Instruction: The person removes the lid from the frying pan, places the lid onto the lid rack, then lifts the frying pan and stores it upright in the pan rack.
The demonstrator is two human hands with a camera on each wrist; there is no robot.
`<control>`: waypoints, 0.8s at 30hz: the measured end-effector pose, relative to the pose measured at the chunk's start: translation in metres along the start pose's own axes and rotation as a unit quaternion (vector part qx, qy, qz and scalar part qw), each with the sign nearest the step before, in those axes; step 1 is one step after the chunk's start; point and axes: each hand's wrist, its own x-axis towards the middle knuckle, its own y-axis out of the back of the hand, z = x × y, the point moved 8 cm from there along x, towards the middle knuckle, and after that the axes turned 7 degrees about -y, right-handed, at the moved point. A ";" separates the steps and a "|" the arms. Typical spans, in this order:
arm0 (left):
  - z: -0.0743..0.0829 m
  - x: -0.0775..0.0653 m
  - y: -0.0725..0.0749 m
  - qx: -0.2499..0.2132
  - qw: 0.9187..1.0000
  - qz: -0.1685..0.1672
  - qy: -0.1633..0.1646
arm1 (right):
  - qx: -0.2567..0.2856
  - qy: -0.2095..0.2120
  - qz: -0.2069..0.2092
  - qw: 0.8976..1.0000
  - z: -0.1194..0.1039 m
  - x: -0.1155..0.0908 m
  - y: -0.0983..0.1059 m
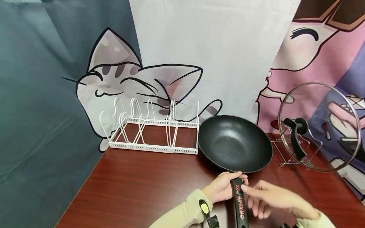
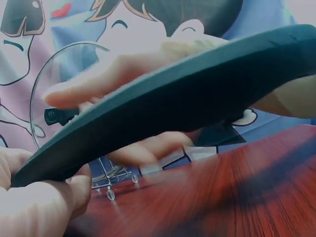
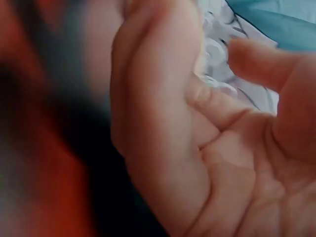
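Note:
A black wok point(image 1: 235, 142) stands on the table, its long handle point(image 1: 240, 202) with red lettering pointing toward me. My left hand point(image 1: 222, 187) grips that handle close to the pan, thumb along the top and fingers coming round from below. The same handle point(image 2: 163, 103) fills the left wrist view from lower left to upper right. Just right of it hovers my right hand point(image 1: 273, 198), its fingers loosely bent and nothing held in them. In the right wrist view this hand point(image 3: 163, 113) appears close up, with the palm partly showing.
Left of the wok is a white wire rack point(image 1: 154, 148) with upright dividers. On the right, a glass lid point(image 1: 319, 91) with a black knob leans upright in a small metal stand point(image 1: 288, 161). Printed cloth point(image 1: 216, 38) hangs behind the wooden table point(image 1: 137, 190).

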 end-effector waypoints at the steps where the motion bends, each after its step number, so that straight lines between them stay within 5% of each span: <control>1: 0.000 0.000 0.001 -0.001 1.000 0.001 0.000 | 0.032 -0.018 -0.004 0.999 0.010 0.001 -0.007; 4: 0.000 0.000 0.000 0.004 1.000 -0.008 -0.003 | 0.145 -0.026 -0.053 0.988 0.026 0.005 -0.027; 9: -0.002 0.003 -0.003 0.000 1.000 -0.017 -0.008 | 0.301 0.012 -0.156 0.941 0.022 0.009 -0.049; 16: -0.005 0.005 -0.006 0.008 0.999 -0.045 0.014 | 0.408 0.043 -0.181 0.894 0.014 0.018 -0.055; 24: -0.008 0.006 -0.005 0.031 0.998 -0.047 0.031 | 0.437 0.003 -0.161 0.885 0.011 0.023 -0.061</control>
